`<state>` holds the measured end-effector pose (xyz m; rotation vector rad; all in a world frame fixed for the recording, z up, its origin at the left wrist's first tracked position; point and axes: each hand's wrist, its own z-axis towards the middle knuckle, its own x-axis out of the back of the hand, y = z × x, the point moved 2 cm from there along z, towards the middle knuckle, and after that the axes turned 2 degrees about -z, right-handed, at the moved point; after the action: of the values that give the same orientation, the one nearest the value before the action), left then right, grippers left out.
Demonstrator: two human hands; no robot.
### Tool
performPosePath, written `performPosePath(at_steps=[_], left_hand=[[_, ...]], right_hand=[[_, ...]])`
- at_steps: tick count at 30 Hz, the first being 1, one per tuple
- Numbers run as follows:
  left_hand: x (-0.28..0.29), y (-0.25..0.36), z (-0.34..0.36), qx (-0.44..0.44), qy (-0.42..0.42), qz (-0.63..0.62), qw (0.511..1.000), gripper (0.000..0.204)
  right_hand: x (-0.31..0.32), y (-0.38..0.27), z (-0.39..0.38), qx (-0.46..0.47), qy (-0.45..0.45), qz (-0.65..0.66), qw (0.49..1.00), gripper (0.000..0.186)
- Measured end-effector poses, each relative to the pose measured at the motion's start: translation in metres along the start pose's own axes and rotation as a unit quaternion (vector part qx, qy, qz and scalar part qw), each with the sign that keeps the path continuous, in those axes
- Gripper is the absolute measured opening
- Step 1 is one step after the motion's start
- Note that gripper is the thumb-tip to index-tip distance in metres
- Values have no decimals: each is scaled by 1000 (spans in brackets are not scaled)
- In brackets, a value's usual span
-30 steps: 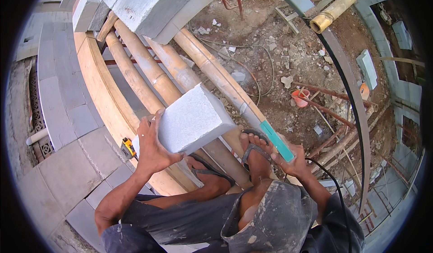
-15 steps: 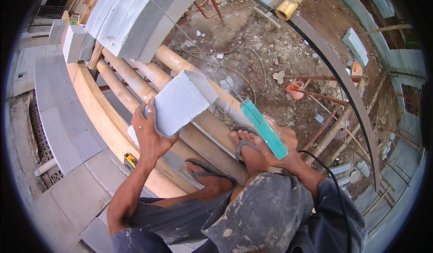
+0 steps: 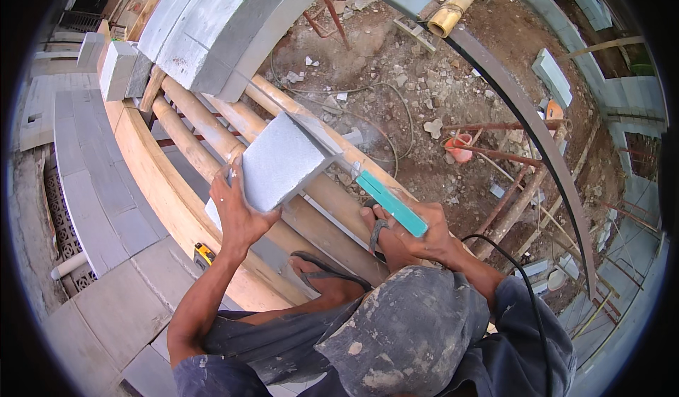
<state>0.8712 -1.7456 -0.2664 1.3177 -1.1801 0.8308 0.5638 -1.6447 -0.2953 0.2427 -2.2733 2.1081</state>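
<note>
A pale grey lightweight concrete block [image 3: 283, 160] lies on bamboo poles in front of me. My left hand [image 3: 239, 202] grips its near left side, thumb and fingers spread round the corner. My right hand [image 3: 428, 231] is closed round the teal handle of a handsaw [image 3: 391, 203]. The saw's thin blade runs up and leftward from the handle, along the block's right-hand edge. How deep it sits in the block I cannot tell. My sandalled feet [image 3: 329, 270] rest on the poles just below the block.
Bamboo poles [image 3: 191, 114] span gaps above rubble-strewn ground. A curved wooden board [image 3: 159, 174] borders them on the left, with a yellow tape measure [image 3: 204, 255] on it. Stacked blocks [image 3: 212, 26] rise at the far end. A dark curved strip [image 3: 523, 107] arcs along the right.
My right hand has pulled the saw leftward and slightly up, and its blade now lies closer along the block's right edge. My left hand and the block stay nearly still.
</note>
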Motion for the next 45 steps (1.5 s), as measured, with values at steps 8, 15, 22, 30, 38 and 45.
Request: performPosePath(at_steps=[8,15,22,30,38,45], left_hand=[[-3,1,-4,-25,12,2,1000,113],[-7,8,-18,-19,27,35,999,112],[-9,14,-30,-17,44,45,998,110],[-13,22,-43,-39,47,49,997,107],[-22,27,-62,-66,62,55,994,110],[-25,30,-64,-79,62,68,993,112]], right_hand=[[-6,19,-5,-20,4,-5,1000,48],[1,6,-11,-49,-26,-7,998,48],[-8,17,-17,-29,18,-13,999,49],[-7,20,-22,-38,9,-43,998,31],[-6,22,-23,-42,14,-23,999,47],[-3,32,-35,-140,-34,-77,987,32]])
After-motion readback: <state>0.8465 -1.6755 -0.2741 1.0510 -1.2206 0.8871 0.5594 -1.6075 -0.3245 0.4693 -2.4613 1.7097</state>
